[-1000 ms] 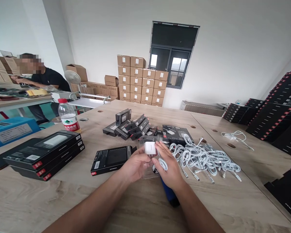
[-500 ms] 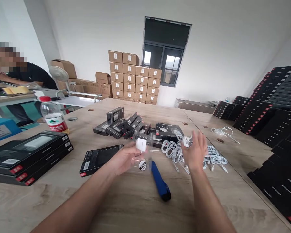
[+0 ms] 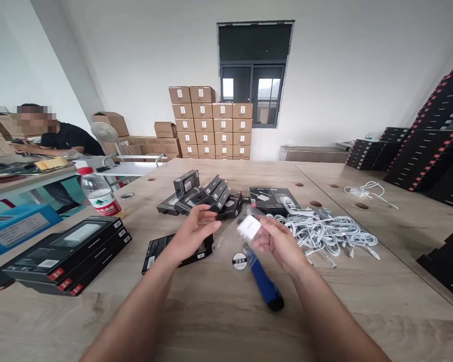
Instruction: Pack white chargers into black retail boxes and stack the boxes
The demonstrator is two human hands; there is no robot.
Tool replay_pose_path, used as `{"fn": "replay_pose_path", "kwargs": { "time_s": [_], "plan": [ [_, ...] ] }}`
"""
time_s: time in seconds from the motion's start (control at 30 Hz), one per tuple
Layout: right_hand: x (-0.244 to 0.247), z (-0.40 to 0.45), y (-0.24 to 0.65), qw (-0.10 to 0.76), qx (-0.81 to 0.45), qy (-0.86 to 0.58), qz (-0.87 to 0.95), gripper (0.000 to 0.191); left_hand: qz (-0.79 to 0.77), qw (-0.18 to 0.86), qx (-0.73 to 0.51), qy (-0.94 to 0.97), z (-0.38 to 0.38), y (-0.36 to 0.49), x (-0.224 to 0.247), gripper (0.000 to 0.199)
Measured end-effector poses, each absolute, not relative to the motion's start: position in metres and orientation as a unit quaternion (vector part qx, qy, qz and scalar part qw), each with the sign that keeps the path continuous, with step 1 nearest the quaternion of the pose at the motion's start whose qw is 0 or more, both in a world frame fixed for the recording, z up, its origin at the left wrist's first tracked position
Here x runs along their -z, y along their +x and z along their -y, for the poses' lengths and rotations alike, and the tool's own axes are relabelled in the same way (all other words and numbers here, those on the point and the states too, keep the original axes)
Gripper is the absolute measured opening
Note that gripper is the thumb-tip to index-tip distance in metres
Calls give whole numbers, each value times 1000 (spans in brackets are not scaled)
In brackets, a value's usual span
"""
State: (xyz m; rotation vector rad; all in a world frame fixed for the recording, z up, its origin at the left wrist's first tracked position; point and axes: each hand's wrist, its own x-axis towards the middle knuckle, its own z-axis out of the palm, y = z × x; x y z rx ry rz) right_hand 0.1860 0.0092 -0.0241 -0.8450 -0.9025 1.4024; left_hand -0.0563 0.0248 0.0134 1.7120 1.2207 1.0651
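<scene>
My right hand [image 3: 281, 244] pinches a clear plastic tray [image 3: 226, 241] that carries a white charger [image 3: 249, 227] and a round black-and-white sticker [image 3: 239, 261]. To the left of the tray, my left hand [image 3: 196, 231] has its fingers apart and holds nothing. Under that hand lies a flat black box [image 3: 154, 254]. A blue-handled cutter [image 3: 266, 286] rests on the table just below the tray. Coiled white cables [image 3: 328, 231] are heaped to the right of my right hand. Several small black boxes [image 3: 207, 193] form a pile behind both hands.
Stacked black boxes [image 3: 83, 246] and a red-capped bottle [image 3: 100, 193] stand at the left, near a blue box [image 3: 18, 226]. Tall stacks of black boxes [image 3: 426, 156] line the right side. A person [image 3: 68, 138] sits at another table at the far left.
The tray with the charger has passed from my left hand to my right. My left hand has opened; my right hand has come from the cables to the tray. The view has shifted.
</scene>
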Motion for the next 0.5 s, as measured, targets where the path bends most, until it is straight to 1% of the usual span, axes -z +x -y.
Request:
{"fn": "replay_pose_path", "kwargs": {
  "time_s": [0.03,0.1,0.17,0.23,0.3,0.4,0.43,0.5],
  "plan": [
    [24,-12,189,616,-603,-370,347,43,-511,311,-390,700,-28,-67,-15,67],
    [23,-15,194,643,-599,-384,284,34,-559,198,-282,754,-34,-85,-14,66],
    [22,-16,196,651,-597,-391,258,29,-577,145,-156,789,-36,-94,-10,68],
    [22,-15,194,655,-596,-388,255,32,-587,129,-74,796,-36,-95,-5,68],
    [21,-12,189,662,-595,-373,261,47,-606,122,-45,785,-33,-91,-4,69],
    [22,-7,176,676,-590,-329,293,83,-602,114,-81,786,-27,-79,-7,77],
    [22,-5,172,680,-584,-315,311,91,-586,112,-102,796,-25,-74,-9,82],
    [24,-3,165,687,-556,-308,354,94,-554,105,-143,814,-21,-66,-11,89]
  ]
}}
